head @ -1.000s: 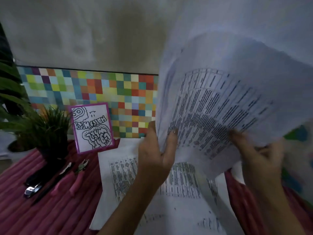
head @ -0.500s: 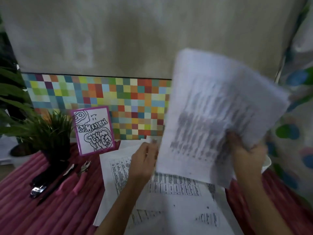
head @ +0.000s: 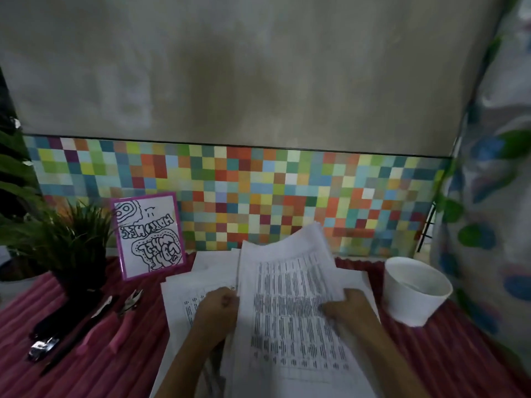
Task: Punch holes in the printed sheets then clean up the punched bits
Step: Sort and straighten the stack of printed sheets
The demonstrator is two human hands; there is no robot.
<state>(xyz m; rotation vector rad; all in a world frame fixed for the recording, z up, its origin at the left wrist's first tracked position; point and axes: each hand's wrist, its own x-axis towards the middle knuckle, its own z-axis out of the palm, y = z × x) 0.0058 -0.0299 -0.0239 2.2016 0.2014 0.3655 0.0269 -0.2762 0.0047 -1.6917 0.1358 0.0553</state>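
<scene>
— Where are the printed sheets (head: 293, 297), and what room is there?
— Just left of the white cup (head: 413, 291), far end lifted off the bench (head: 86, 369). Bare bench lies farther left, before the pink pliers (head: 120, 323).
— Grip?
— My left hand (head: 215, 314) pinches the stack's far-from-cup edge; my right hand (head: 347, 308) curls round the cup-side edge.

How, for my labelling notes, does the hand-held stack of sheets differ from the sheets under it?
The held stack is gripped at its side edges by the left hand and right hand; the lower sheets lie loose on the pink cloth. The held stack's far end curls upward; the lower sheets lie flat. Both are white with dark printed columns.
</scene>
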